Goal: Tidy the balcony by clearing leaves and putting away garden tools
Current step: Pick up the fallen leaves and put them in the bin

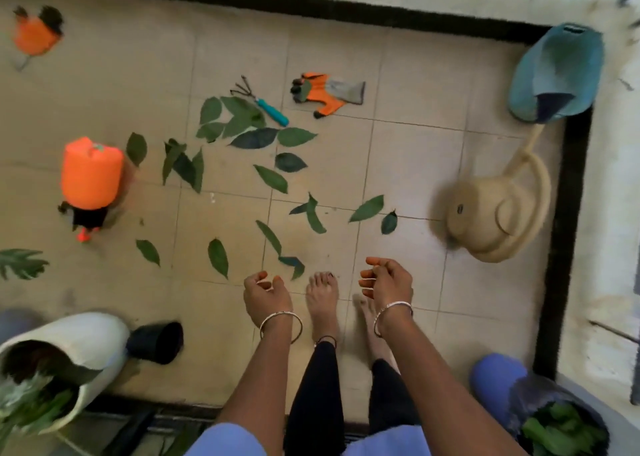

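Observation:
Several green leaves point(256, 138) lie scattered over the beige tiled floor. A small hand rake with a teal handle point(273, 111) lies at the far edge of the leaves. An orange and grey garden glove point(325, 92) lies just right of it. My left hand point(265, 291) and my right hand point(386, 279) hang in front of me above my bare feet, fingers loosely curled, holding nothing. Both are well short of the leaves and tools.
A beige watering can point(495, 213) lies at the right, a teal bag point(557, 75) beyond it. An orange spray bottle point(90, 175) stands at the left, another orange bottle point(34, 35) far left. A white planter point(86, 338) and black pot point(157, 343) sit near left; a blue pot point(495, 376) near right.

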`<act>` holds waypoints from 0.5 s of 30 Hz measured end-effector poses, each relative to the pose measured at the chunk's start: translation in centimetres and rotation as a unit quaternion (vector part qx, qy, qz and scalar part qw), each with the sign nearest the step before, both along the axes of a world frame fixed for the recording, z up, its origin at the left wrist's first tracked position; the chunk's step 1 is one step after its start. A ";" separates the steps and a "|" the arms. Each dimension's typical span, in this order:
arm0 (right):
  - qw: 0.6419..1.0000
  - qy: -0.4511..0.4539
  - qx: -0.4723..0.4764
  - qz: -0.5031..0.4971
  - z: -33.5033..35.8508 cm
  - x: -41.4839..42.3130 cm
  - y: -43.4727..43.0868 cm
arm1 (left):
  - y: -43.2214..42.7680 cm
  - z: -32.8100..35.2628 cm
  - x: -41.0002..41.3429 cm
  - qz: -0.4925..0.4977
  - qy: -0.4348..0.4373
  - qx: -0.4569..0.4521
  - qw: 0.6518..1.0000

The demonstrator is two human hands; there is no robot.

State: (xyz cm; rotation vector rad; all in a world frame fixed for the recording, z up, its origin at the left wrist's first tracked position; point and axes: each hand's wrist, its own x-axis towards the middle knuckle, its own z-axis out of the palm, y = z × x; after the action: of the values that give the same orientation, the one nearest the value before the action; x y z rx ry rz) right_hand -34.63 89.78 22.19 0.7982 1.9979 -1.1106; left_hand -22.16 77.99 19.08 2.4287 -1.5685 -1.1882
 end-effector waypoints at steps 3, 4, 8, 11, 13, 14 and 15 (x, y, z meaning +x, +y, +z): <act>0.997 -0.008 0.046 0.066 -3.1 -0.3 -0.4 | -1.0 -3.0 1.2 -0.067 -0.022 0.045 0.996; 0.995 -0.012 0.061 0.083 -4.2 -0.6 -0.2 | -1.2 -4.1 1.5 -0.093 -0.028 0.065 0.993; 0.986 -0.023 0.098 0.133 -10.5 -1.5 -0.1 | -2.2 -9.1 2.7 -0.171 -0.119 0.121 0.971; 0.982 -0.011 0.107 0.156 -14.7 -2.2 -0.3 | -2.5 -13.8 3.2 -0.233 -0.162 0.131 0.950; 0.976 0.006 0.106 0.189 -17.5 -2.3 -0.4 | -2.4 -17.5 3.8 -0.284 -0.174 0.123 0.935; 0.972 0.017 0.107 0.207 -18.5 -2.3 -0.4 | -2.6 -19.1 3.9 -0.309 -0.179 0.117 0.927; 0.966 0.027 0.111 0.231 -20.0 -2.3 -0.3 | -2.6 -20.8 4.2 -0.330 -0.182 0.112 0.920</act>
State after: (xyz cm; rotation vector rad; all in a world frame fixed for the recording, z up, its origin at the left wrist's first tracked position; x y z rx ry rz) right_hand -36.89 89.44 2.15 0.3753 2.2275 -0.6525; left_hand -17.98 75.38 -1.73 2.4270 -2.6511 -1.0453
